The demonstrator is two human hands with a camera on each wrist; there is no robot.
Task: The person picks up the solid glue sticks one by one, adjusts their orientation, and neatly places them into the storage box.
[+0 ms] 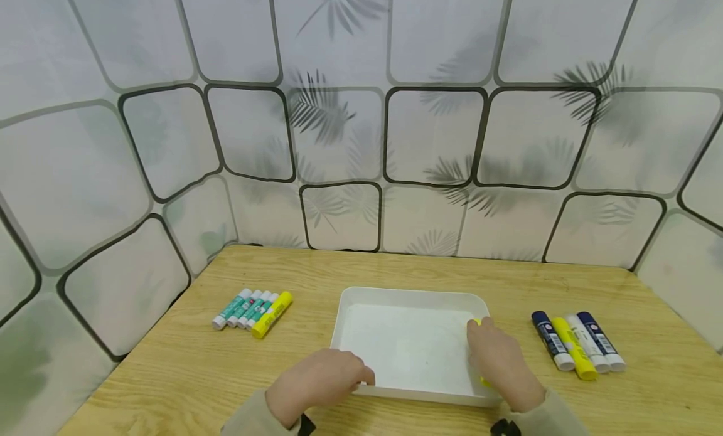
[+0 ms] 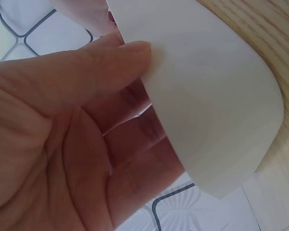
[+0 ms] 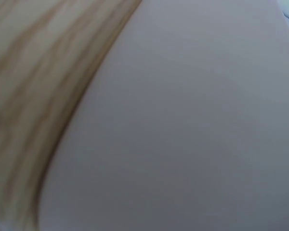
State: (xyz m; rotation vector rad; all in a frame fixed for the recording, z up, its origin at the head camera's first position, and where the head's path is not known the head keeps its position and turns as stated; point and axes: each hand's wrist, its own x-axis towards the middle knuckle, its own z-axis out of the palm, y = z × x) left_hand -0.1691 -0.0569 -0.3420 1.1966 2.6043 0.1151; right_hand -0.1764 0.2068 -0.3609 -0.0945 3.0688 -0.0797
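Observation:
A white rectangular tray [image 1: 409, 345] lies on the wooden table. My left hand [image 1: 321, 381] grips its near-left edge; in the left wrist view the thumb presses on one side of the white wall [image 2: 207, 91] with the fingers behind it. Inside the tray's right side, my right hand [image 1: 501, 359] is over a yellow glue stick [image 1: 485, 381] and grips it; only its two ends show past the hand. The right wrist view is filled by the tray's blurred white wall [image 3: 173, 120], and the right hand does not show there.
Left of the tray, several teal-and-white glue sticks [image 1: 244, 309] lie side by side with a yellow glue stick [image 1: 272, 315]. To the right lie two dark blue glue sticks [image 1: 552, 340], another yellow one [image 1: 573, 348] and a white one [image 1: 588, 342]. A patterned curtain [image 1: 339, 216] stands behind the table.

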